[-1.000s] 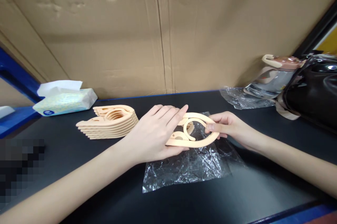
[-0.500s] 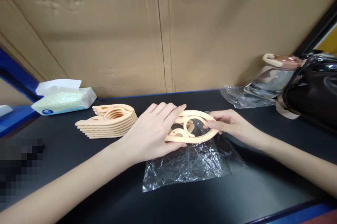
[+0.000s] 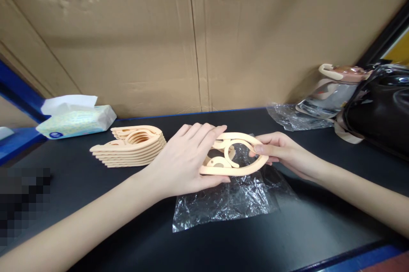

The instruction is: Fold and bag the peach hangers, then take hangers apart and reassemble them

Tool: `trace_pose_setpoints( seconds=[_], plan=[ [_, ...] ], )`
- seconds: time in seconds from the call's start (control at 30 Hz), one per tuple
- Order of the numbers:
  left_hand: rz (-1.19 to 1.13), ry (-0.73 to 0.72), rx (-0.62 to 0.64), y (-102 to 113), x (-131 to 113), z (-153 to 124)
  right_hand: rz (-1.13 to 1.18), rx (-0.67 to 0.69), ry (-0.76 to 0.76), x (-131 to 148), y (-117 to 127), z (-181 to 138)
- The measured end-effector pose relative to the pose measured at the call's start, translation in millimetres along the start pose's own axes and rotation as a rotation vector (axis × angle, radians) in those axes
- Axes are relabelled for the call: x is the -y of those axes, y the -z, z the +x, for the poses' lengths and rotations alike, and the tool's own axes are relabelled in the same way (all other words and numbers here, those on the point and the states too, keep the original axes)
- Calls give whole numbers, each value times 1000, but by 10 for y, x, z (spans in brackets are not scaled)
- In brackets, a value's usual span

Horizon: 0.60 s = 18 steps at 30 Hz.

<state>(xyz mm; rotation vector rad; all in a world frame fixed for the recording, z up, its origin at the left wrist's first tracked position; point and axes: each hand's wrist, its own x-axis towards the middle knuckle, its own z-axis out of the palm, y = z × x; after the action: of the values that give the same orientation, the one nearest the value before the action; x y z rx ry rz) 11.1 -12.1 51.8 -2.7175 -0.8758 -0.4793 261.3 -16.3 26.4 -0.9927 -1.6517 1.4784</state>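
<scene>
Both hands hold one peach-coloured folded plastic hanger (image 3: 234,157) just above a clear plastic bag (image 3: 230,199) lying on the black table (image 3: 96,204). My left hand (image 3: 185,161) grips its left end, thumb underneath and fingers laid over the top. My right hand (image 3: 281,152) pinches its right end between thumb and fingers. A stack of several identical folded hangers (image 3: 131,146) rests on the table to the left of my left hand.
A cardboard wall (image 3: 198,37) stands behind the table. A tissue pack (image 3: 75,118) lies at the back left. At the back right are another crumpled clear bag (image 3: 294,118), a lidded clear jug (image 3: 332,93) and a black bag (image 3: 380,110).
The hanger stays held in both hands; they have shifted it only slightly over the clear bag. The stack and bag have not moved.
</scene>
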Motion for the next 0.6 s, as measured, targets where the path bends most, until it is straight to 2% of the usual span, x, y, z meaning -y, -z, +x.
trace_pose_setpoints(
  seconds=[0.13, 0.3, 0.4, 0.5, 0.6],
  plan=[
    [-79, 61, -15, 18, 36, 8, -68, -32, 19, -11, 33, 10],
    [-132, 101, -19, 17, 33, 16, -295, -54, 104, 6, 15, -7],
    [-116, 92, -36, 9, 4, 8, -467, -91, 281, 11, -27, -44],
    [-113, 85, -43, 0, -49, -3, -774, -120, 500, 15, -68, -87],
    [-120, 77, -34, -7, -109, -7, -1034, -99, 622, 38, -107, -127]
  ],
)
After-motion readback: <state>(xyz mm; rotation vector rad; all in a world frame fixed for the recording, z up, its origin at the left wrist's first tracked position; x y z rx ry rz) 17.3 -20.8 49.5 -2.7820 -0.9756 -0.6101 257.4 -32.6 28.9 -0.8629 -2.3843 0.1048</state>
